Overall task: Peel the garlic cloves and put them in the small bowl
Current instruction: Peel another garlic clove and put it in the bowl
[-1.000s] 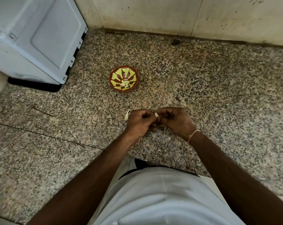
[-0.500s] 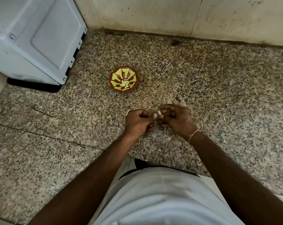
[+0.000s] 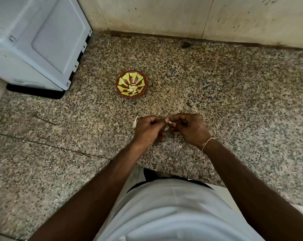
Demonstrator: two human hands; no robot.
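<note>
My left hand (image 3: 148, 128) and right hand (image 3: 188, 128) meet over the speckled granite worktop (image 3: 234, 94), all fingers curled, pinching one garlic clove (image 3: 168, 122) between them, its pale tip showing where the thumbs touch. Beyond them stands one small bowl (image 3: 131, 84), brown with yellow-green petals, holding several peeled cloves (image 3: 132, 89) too bunched to count, and one scrap of skin (image 3: 135, 121) lies beside my left hand. I read no writing anywhere, not even on the grey appliance (image 3: 34, 42).
</note>
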